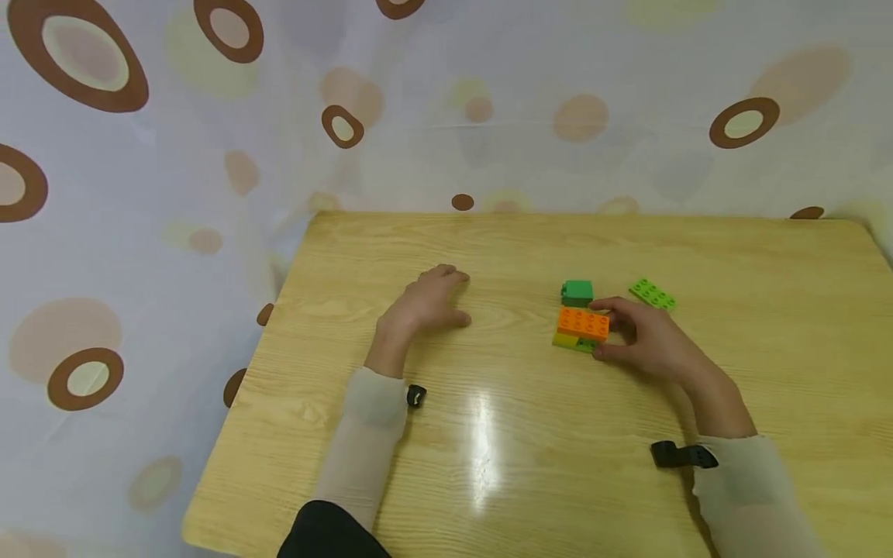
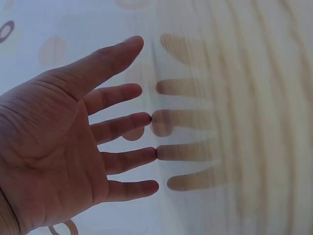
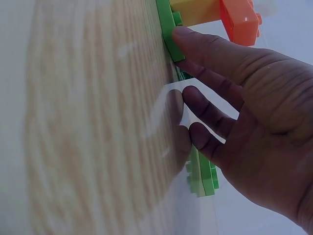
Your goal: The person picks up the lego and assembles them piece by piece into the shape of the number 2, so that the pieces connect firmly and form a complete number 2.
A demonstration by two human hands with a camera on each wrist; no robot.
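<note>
A small brick stack (image 1: 581, 329) stands on the wooden table (image 1: 488, 434): an orange brick (image 1: 583, 322) on top, with yellow and green pieces under it. My right hand (image 1: 614, 329) holds the stack's right end, thumb on the near side and forefinger on the far side. In the right wrist view the thumb (image 3: 195, 41) presses the stack's green base plate (image 3: 167, 29), below the yellow brick (image 3: 195, 10) and orange brick (image 3: 239, 19). My left hand (image 1: 446, 298) rests on the table to the left, with spread fingers (image 2: 127, 122) and holds nothing.
A dark green brick (image 1: 577, 292) sits just behind the stack. A flat light-green plate (image 1: 652, 294) lies to its right, seen beyond my fingers as the plate (image 3: 203, 176). A spotted curtain (image 1: 139, 194) hangs behind and left of the table.
</note>
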